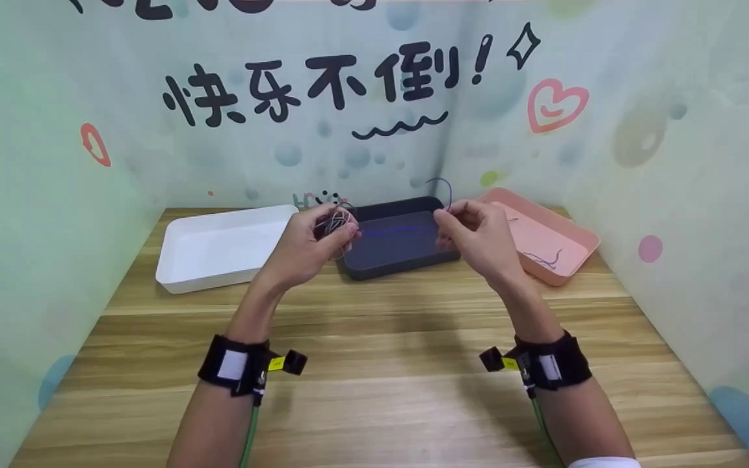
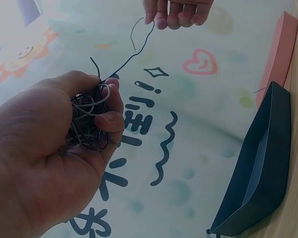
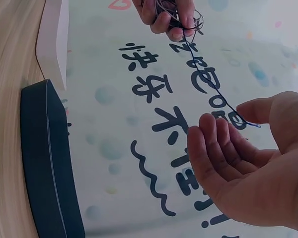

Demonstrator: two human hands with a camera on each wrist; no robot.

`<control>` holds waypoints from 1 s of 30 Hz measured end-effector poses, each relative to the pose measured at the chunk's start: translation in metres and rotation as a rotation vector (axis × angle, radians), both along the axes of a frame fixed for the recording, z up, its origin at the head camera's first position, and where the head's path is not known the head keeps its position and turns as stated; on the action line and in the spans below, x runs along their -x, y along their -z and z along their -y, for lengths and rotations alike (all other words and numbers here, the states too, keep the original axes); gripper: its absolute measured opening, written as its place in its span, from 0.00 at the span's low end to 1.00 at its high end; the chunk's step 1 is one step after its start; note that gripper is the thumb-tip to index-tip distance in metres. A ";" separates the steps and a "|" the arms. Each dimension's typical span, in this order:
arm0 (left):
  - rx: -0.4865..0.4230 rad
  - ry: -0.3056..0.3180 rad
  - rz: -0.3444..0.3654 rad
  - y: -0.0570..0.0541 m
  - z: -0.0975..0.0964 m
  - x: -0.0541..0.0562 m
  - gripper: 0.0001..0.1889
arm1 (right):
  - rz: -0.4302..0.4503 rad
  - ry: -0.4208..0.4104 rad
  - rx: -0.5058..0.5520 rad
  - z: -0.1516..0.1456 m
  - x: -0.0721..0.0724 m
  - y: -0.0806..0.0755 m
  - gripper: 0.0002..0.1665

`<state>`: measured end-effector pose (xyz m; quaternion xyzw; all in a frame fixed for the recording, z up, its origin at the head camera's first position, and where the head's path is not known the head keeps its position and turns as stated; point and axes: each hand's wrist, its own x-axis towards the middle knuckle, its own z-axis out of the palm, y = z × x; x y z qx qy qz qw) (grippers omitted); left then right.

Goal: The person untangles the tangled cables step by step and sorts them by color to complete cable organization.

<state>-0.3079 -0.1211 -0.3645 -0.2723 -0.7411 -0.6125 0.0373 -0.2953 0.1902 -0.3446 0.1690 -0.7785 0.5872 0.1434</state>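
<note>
Blue and thin, one strand (image 1: 393, 229) spans the centre of the head view, from a tangle of dark and pale wires (image 1: 337, 225) in the left hand (image 1: 300, 247) to the right hand (image 1: 485, 242). The left fingers and thumb are curled round the tangle, presumably to keep the bunch together and leave a single length free. The right thumb and forefinger pinch the strand short of its tip, which arcs above that hand; this seems a hold meant for one strand alone. A black tray (image 1: 404, 253) lies beyond and below the hands. A white tray (image 1: 218, 244) sits left of centre; right of centre, a pink tray (image 1: 543, 231) bears a few loose strands (image 1: 547, 261), perhaps to keep them apart from the bunch.

The left forearm (image 1: 215, 416) and right forearm (image 1: 582, 416) rise from the bottom edge and lean inward, both hands lifted. In the right wrist view, the remaining right fingers bend loosely, apart from the strand.
</note>
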 end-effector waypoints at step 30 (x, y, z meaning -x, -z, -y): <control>0.010 0.022 0.086 0.000 0.009 0.001 0.10 | -1.012 0.094 -0.662 0.010 0.005 0.011 0.06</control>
